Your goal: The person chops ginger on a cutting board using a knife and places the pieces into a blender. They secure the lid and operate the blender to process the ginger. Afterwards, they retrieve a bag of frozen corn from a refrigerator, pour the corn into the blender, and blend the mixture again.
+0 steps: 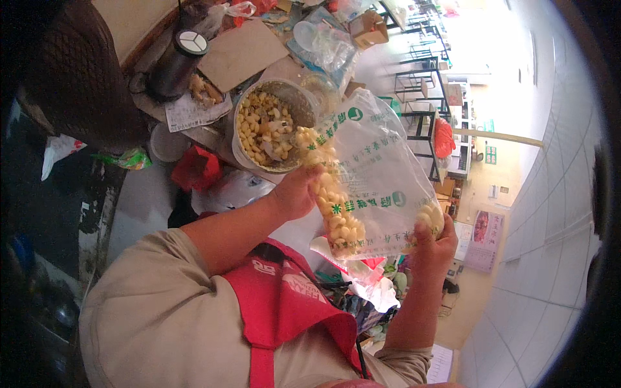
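Observation:
My left hand (301, 193) grips the lower left side of a clear plastic bag (373, 160) with green printing. Peeled garlic cloves (342, 213) lie along that side of the bag, bunched up to its end at the bowl's rim. At the opposite corner, my right hand (434, 235) pinches the bag, thumb in front, with some cloves bunched beside the fingers. A round chopper bowl (241, 154) stands beyond my left hand. Inside it are many garlic cloves (254, 138) around a central blade hub (279, 126). The bag's end overlaps the bowl's right rim.
A black cylindrical appliance (177, 63), a cardboard sheet (242, 53) and a written paper (199, 114) lie left of the bowl. Clear plastic wrapping (335, 51) and a cardboard box (368, 29) are behind. A red bag (198, 167) sits below the table edge. Tables and stools (422, 87) stand farther off.

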`<state>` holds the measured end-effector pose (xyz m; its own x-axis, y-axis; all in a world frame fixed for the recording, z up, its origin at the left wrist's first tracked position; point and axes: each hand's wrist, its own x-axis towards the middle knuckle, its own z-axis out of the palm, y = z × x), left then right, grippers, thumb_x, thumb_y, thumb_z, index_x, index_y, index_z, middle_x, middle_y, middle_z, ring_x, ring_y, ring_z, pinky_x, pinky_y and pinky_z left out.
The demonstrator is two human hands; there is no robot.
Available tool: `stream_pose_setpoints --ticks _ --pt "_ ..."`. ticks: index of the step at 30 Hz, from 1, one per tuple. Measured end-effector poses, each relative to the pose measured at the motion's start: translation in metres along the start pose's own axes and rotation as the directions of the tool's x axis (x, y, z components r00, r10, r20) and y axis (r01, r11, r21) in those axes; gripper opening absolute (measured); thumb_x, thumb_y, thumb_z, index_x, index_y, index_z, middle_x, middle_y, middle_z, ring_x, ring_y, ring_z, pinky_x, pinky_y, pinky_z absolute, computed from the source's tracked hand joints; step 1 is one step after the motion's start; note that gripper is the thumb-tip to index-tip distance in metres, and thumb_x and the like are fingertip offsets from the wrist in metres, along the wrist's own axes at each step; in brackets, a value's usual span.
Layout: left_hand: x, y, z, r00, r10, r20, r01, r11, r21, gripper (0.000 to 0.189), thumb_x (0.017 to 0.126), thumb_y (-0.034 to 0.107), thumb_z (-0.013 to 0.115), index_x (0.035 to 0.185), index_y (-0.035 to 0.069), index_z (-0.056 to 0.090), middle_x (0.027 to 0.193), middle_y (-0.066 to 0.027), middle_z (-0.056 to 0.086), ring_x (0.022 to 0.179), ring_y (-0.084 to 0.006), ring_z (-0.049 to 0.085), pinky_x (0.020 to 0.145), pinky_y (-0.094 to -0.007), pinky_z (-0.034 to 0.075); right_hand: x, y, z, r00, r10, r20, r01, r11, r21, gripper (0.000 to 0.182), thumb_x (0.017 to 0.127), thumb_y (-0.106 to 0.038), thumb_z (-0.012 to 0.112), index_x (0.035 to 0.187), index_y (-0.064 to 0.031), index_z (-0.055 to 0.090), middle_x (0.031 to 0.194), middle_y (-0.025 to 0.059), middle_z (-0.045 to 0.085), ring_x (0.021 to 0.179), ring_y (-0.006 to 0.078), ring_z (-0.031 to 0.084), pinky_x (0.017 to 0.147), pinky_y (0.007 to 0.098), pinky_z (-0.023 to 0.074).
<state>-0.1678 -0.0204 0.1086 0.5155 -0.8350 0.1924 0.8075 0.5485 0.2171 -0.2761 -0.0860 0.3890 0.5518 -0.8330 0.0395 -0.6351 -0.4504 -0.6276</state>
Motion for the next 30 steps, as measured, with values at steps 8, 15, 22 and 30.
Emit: stream_pose_setpoints --ticks 8,15,22,30 --pt "0.006 -0.001 -0.006 0.974 -0.221 0.037 0.213 0.862 -0.46 0.057 0.086 0.038 0.07 0.129 0.009 0.047 0.121 -0.0061 0.057 0.118 -0.021 0.054 0.102 -0.0393 0.042 -0.001 -0.001 -0.005 1.0 0.007 0.025 -0.008 0.999 0.035 0.037 0.079 -0.022 0.077 0.104 0.0 0.061 0.087 0.0063 0.064 0.07 0.0118 0.061 0.063 0.0261 0.0527" --pt "0.002 0.015 0.024 0.984 -0.172 -0.05 0.146 0.931 -0.334 0.051 0.09 0.039 0.062 0.127 0.005 0.049 0.113 -0.01 0.061 0.106 -0.0228 0.059 0.095 -0.0405 0.046 0.0 0.0 -0.003 0.998 0.063 0.015 -0.064 0.997 0.038 0.04 0.078 -0.022 0.078 0.104 0.0019 0.06 0.086 0.0067 0.064 0.07 0.0135 0.062 0.062 0.0266 0.0532" --pt "0.007 0.011 0.013 0.939 -0.264 -0.221 0.125 0.86 -0.494 0.05 0.092 0.04 0.057 0.128 0.005 0.05 0.116 -0.0126 0.062 0.107 -0.0261 0.06 0.098 -0.0438 0.046 -0.005 0.006 0.0 0.998 0.067 0.018 -0.067 0.998 -0.014 0.037 0.078 -0.021 0.078 0.101 0.0016 0.06 0.086 0.0082 0.064 0.071 0.0152 0.064 0.061 0.0285 0.0553" --pt "0.003 0.023 0.009 0.968 -0.236 -0.083 0.17 0.864 -0.474 0.039 0.096 0.028 0.057 0.128 0.007 0.049 0.125 -0.0101 0.057 0.118 -0.0258 0.054 0.104 -0.0413 0.042 -0.005 0.004 -0.001 0.998 0.061 0.014 -0.061 0.998 0.019 0.035 0.078 -0.021 0.077 0.098 0.0015 0.06 0.083 0.0074 0.063 0.07 0.0147 0.063 0.061 0.029 0.0555"
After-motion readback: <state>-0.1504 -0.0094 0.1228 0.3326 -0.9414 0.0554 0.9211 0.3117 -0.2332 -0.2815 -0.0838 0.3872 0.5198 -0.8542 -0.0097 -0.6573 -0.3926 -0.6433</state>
